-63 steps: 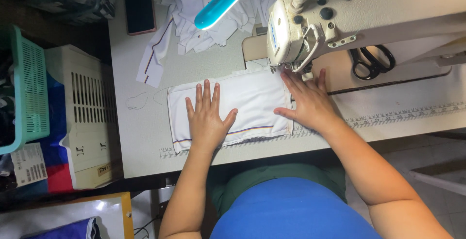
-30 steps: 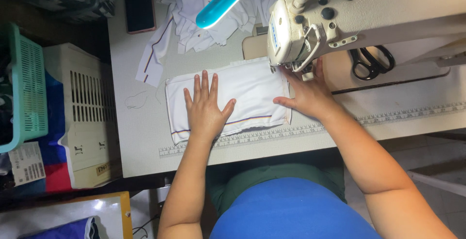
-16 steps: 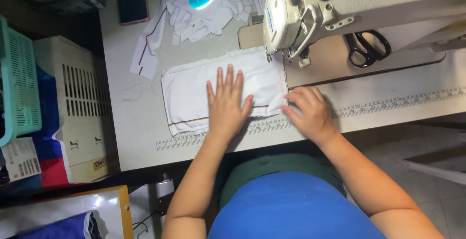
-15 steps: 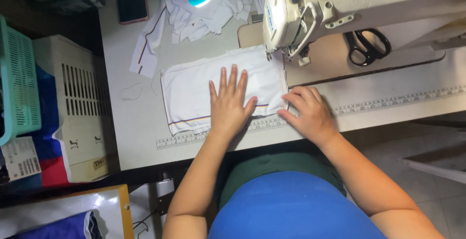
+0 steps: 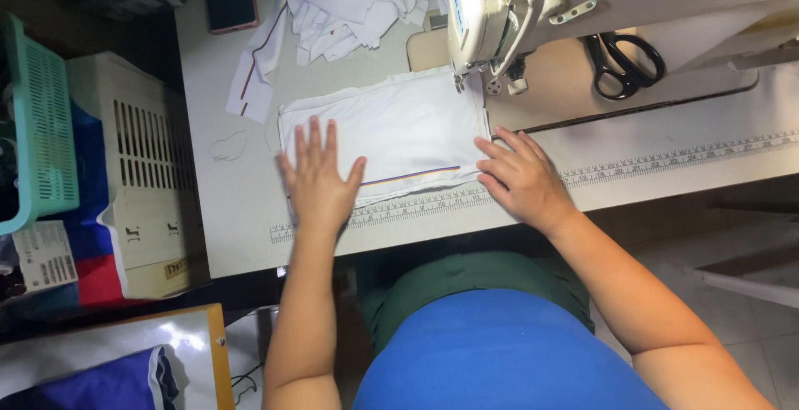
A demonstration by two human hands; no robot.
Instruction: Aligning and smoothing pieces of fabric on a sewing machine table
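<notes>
White fabric piece (image 5: 391, 131) lies flat on my desk (image 5: 225, 210), its far right corner tucked under the sewing machine (image 5: 491, 19) head. My left hand (image 5: 320, 181) presses on its left end, fingers spread and grasping nothing. My right hand (image 5: 520, 178) rests at the right edge — fingers loose, tips touching the cloth (near the striped hem). Black scissors (image 5: 624, 60) sit beyond, well apart.

I see my left hand (image 5: 319, 178) pressed flat, fingers spread, forearm extended straight; my right hand (image 5: 523, 178) rests palm-down, fingers loosely curled.
</notes>
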